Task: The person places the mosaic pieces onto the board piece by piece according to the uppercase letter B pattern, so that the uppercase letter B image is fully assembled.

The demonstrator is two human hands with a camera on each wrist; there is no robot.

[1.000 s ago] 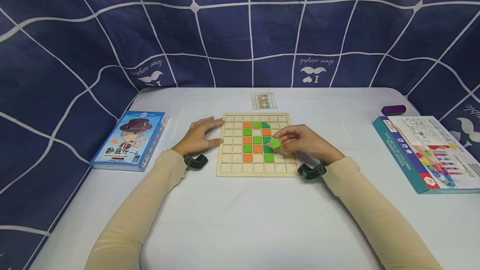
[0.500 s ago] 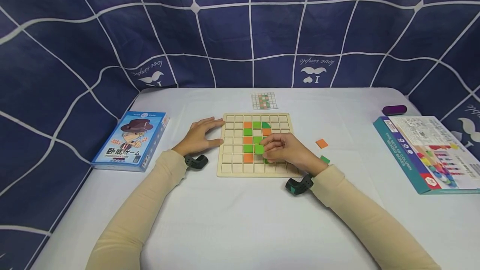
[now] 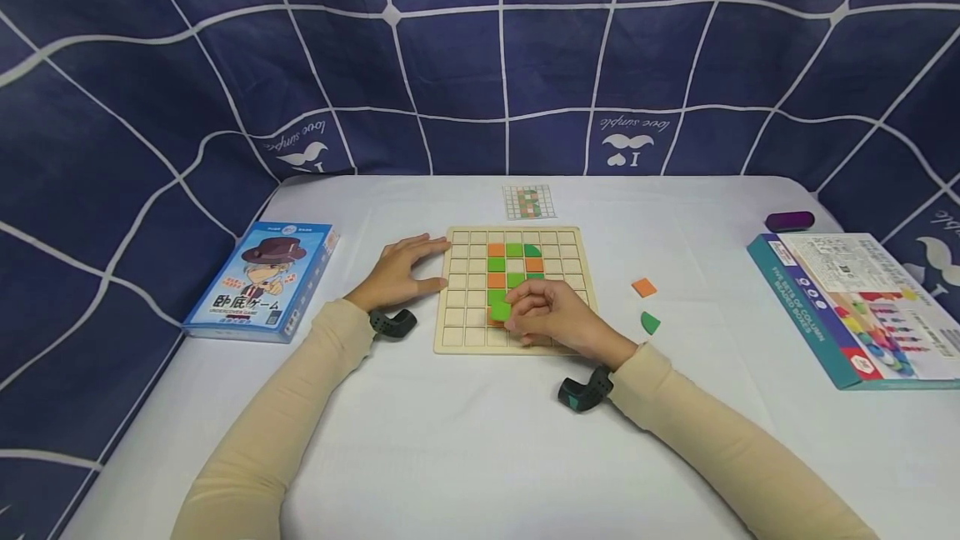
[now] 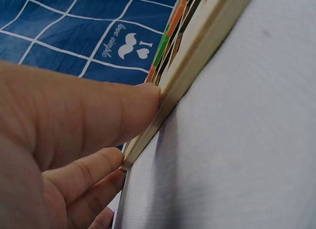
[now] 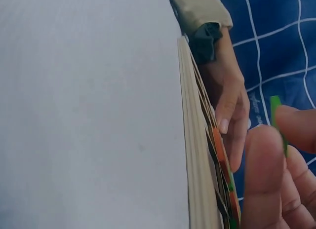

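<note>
My right hand [image 3: 558, 317] pinches a light green square tile [image 3: 500, 311] between thumb and fingertips, over the lower middle of a wooden grid board [image 3: 459, 338]. In the right wrist view the tile [image 5: 275, 110] is seen nearly edge-on, raised off the board. Orange and green square tiles lie in the grid, with a dark green quarter-round tile [image 3: 532, 251] near the top. My right hand covers some of the lower right cells. My left hand [image 3: 397, 272] touches the board's left edge, thumb and fingers extended; the left wrist view shows the thumb [image 4: 133, 108] against that edge.
An orange square tile [image 3: 643, 287] and a green quarter-round tile [image 3: 650, 322] lie right of the board. A pattern card [image 3: 528, 202] is behind it. A blue game box [image 3: 258, 282] stands left; a teal-edged box [image 3: 862, 307] and a purple object [image 3: 789, 221] are right.
My right hand has moved left and slightly nearer with the green tile, across the board. The loose orange and green tiles on the table have come into view. My left hand stays put.
</note>
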